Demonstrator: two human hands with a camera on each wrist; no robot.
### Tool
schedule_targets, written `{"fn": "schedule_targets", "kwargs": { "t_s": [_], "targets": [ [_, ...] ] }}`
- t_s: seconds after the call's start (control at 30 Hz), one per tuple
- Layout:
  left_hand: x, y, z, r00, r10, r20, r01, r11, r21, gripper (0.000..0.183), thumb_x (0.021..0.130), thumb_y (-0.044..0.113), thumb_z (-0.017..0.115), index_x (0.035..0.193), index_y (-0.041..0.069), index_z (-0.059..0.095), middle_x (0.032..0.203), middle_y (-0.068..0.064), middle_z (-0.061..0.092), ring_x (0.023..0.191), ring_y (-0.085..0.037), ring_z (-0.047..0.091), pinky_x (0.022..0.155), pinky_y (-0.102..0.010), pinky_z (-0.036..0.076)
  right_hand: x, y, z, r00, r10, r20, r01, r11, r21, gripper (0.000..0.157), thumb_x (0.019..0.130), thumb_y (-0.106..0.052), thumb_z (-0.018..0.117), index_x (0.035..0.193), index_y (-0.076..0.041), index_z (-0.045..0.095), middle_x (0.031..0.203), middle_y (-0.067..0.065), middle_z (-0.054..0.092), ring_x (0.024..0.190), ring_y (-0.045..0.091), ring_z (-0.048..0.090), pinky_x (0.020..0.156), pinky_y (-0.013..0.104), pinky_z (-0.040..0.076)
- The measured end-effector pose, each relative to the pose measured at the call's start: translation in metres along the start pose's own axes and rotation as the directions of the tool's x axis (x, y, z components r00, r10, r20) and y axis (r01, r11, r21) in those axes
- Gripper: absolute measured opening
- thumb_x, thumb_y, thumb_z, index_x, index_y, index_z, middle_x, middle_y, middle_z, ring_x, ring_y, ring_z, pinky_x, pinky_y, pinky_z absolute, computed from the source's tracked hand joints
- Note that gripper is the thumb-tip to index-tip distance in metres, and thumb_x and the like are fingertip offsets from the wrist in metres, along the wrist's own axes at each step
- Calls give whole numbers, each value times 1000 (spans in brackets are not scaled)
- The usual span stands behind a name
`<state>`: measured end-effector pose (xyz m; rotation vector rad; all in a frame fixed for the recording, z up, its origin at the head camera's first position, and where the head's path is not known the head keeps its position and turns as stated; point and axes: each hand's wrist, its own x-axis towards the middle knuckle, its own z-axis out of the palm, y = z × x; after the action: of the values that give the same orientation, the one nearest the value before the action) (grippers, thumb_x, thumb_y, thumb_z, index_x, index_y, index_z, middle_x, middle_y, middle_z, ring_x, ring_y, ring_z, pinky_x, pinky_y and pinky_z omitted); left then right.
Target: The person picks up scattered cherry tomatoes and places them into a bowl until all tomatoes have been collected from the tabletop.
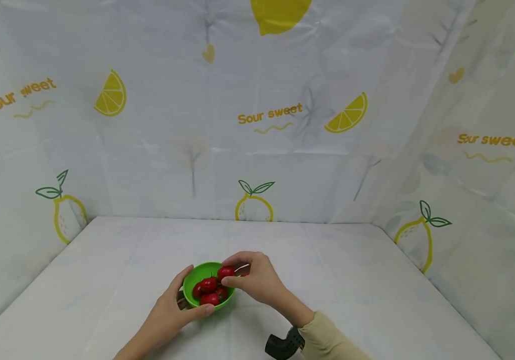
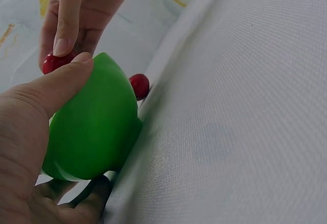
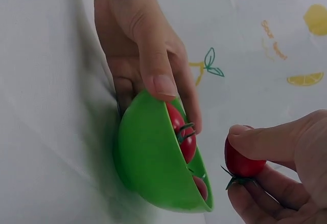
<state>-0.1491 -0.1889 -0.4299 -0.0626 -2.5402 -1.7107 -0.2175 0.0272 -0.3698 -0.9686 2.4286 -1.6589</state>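
Note:
My left hand [image 1: 170,308] grips a small green bowl [image 2: 97,127], thumb on the near rim and fingers round the far side. Several red cherry tomatoes [image 1: 209,285] with green stems lie inside it. Over the bowl's right rim, my right hand [image 1: 257,277] pinches a cherry tomato [image 3: 244,157] between thumb and fingers, its green leafy stem showing in the right wrist view. Another red tomato [image 2: 139,86] shows just beyond the bowl in the left wrist view; in the head view the right hand mostly hides it.
A white cloth covers the table [image 1: 117,280], with a lemon-printed sheet [image 1: 162,125] hanging behind and at the sides. A black device [image 1: 282,345] sits at the right wrist beside a beige sleeve [image 1: 329,337].

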Motion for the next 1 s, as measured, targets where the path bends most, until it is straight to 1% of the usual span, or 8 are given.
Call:
{"fn": "schedule_targets", "kwargs": {
  "t_s": [0.17, 0.3, 0.43, 0.7, 1.0],
  "targets": [
    [0, -1, -1, 1000, -6, 11, 6, 1000, -19, 100, 77, 42, 84, 155, 18, 26, 149, -9, 41, 126, -30, 51, 101, -45, 45, 2, -3, 10, 999, -18, 32, 19, 1000, -8, 23, 81, -7, 82, 103, -7, 75, 94, -4, 70, 87, 17, 67, 75, 26, 56],
    [0, -1, -2, 1000, -13, 16, 13, 1000, -16, 100, 77, 42, 84, 155, 17, 25, 149, -10, 41, 125, -30, 51, 99, -44, 47, 2, -7, 18, 998, -9, 61, 7, 1000, 31, 24, 81, -7, 82, 104, -9, 75, 94, -3, 69, 85, 15, 67, 73, 24, 56],
    [1, -1, -2, 1000, -16, 15, 16, 1000, -9, 101, 77, 43, 84, 155, 17, 25, 148, -9, 42, 125, -30, 52, 100, -46, 46, 2, -7, 24, 999, -5, 54, 3, 999, 41, 26, 81, -6, 82, 105, -9, 74, 94, -3, 69, 83, 14, 67, 71, 23, 56],
    [0, 1, -1, 1000, -16, 11, 16, 1000, -22, 101, 77, 43, 84, 155, 18, 25, 147, -7, 43, 125, -28, 51, 101, -47, 44, 5, -4, 27, 998, -32, 50, 33, 999, -21, 26, 80, -5, 82, 105, -5, 74, 95, -4, 68, 83, 11, 66, 71, 22, 56],
    [0, -1, -2, 1000, -3, 9, 3, 999, -48, 101, 76, 40, 85, 155, 19, 26, 144, -5, 47, 124, -26, 52, 101, -44, 45, 9, -2, 30, 996, -34, 82, 38, 998, -41, 26, 79, -3, 83, 103, -3, 74, 94, -2, 68, 82, 9, 66, 70, 21, 55]
  ]
}}
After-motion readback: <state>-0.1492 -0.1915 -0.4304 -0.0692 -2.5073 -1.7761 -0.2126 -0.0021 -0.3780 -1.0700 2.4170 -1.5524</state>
